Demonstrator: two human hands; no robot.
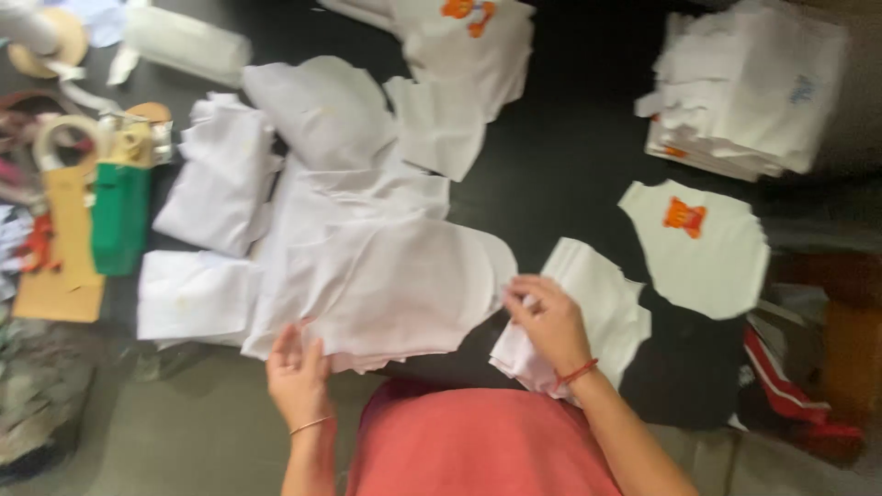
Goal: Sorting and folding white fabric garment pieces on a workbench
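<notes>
My left hand [296, 372] lies flat and open on the near edge of a big white cloth pile [386, 285]. My right hand [548, 321] pinches, I think, a corner of a small white cloth stack [597, 298] beside it. Farther right lies a cloth piece with an orange picture [698, 243].

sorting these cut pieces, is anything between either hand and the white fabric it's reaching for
Nothing visible. The left hand already touches the big white pile; the right hand rests on the small stack.
</notes>
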